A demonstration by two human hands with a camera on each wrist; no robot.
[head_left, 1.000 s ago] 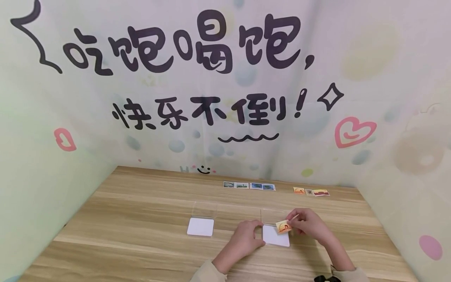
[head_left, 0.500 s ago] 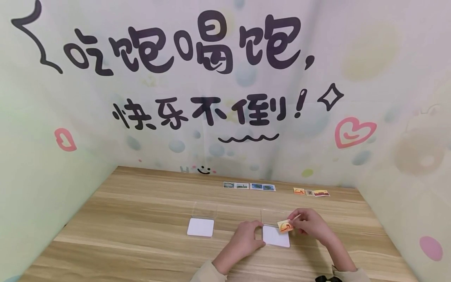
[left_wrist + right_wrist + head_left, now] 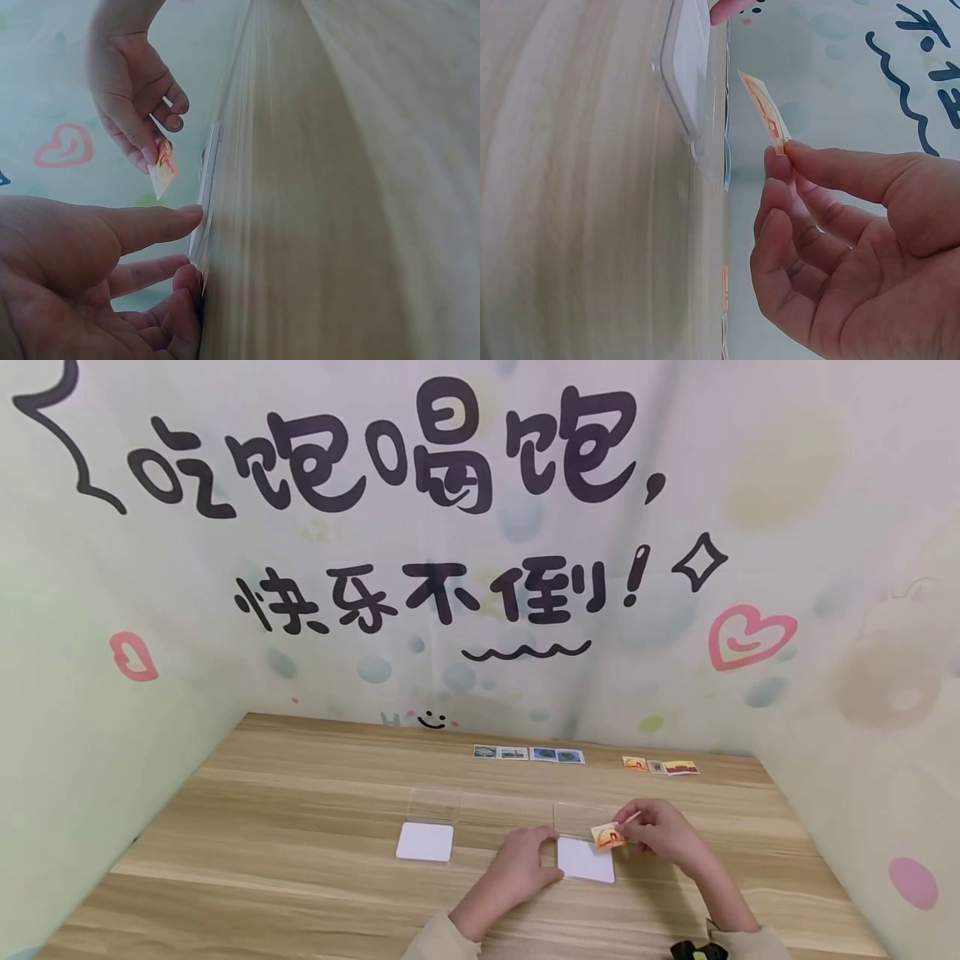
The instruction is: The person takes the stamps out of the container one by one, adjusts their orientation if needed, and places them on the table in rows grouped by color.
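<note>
My right hand (image 3: 663, 833) pinches a small orange and yellow stamp (image 3: 607, 837) between thumb and forefinger. The stamp (image 3: 767, 111) is tilted and held above the far right corner of a white card in a clear plastic case (image 3: 585, 860), apart from it. The case's clear lid lies folded back behind the card. At the case's left edge rests my left hand (image 3: 519, 867), its thumb and forefinger extended and touching that edge. The left wrist view shows the same thumb (image 3: 169, 223) straight against the case, with the other fingers loosely bent.
A second clear case with a white card (image 3: 424, 842) lies to the left, its lid also folded back. Blue and green stamps (image 3: 528, 754) form a row at the back of the wooden table (image 3: 262, 860). Several orange, red and yellow stamps (image 3: 681, 767) lie at the back right.
The right hand has shifted the stamp very slightly to the right and away from the card. The left hand stays at the case's edge. The head view has tilted a little.
</note>
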